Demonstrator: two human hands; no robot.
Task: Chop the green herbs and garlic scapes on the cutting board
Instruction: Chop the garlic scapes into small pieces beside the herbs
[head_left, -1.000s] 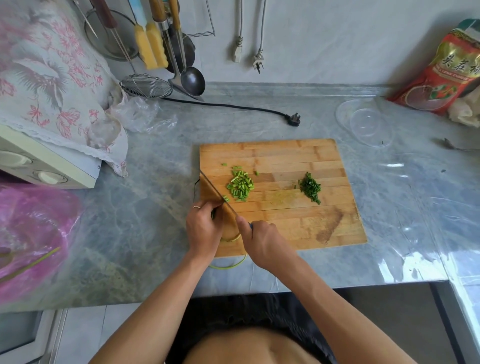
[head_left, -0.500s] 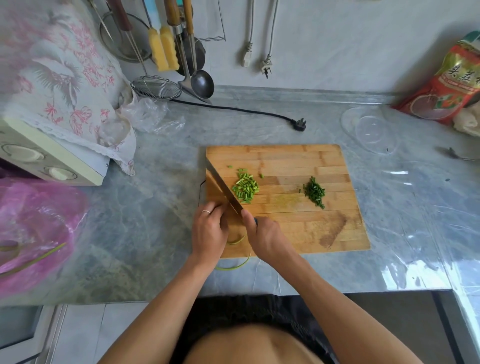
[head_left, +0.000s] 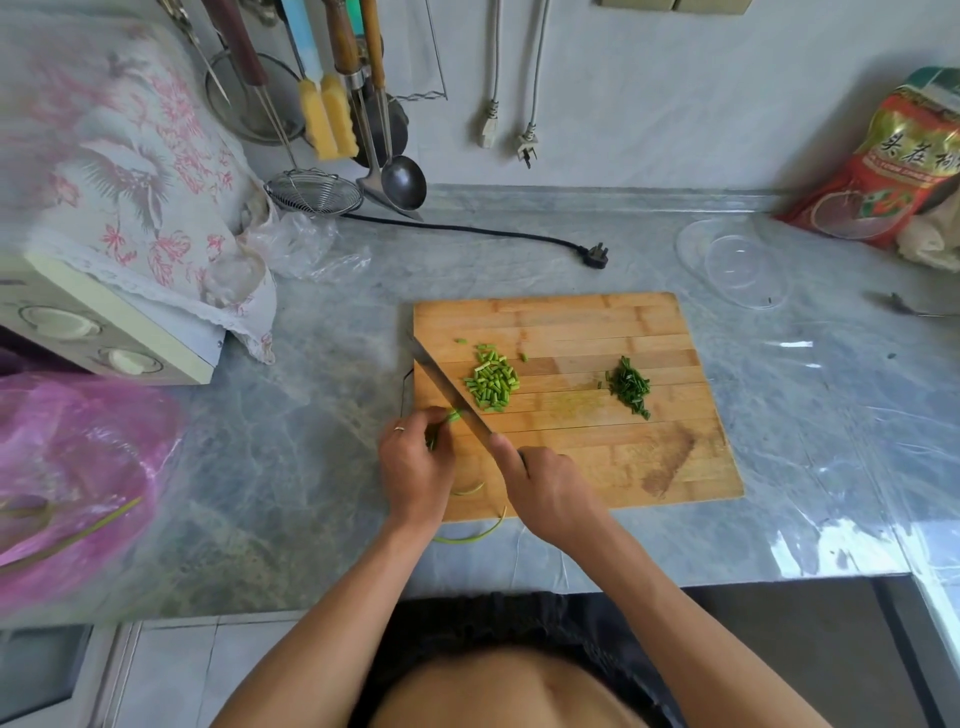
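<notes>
Left hand (head_left: 415, 467) covers most of the long green garlic scape (head_left: 470, 535); only curled tail shows. Right hand (head_left: 545, 491) hides steel knife (head_left: 447, 387) handle. Pink plastic bag (head_left: 67, 467) blurred, cut by left edge. Red printed packet (head_left: 893, 166) cut at right.

We see the cutting board (head_left: 597, 322) on the counter (head_left: 322, 457): scape pieces (head_left: 492, 385) left, chopped herbs (head_left: 629, 386) right, knife (head_left: 449, 391) leftmost.

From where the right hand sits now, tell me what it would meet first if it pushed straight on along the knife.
The right hand points up-left along the knife. Pushed on, it would likely meet the scape ends pinched by the left hand first; depth is unclear.
</notes>
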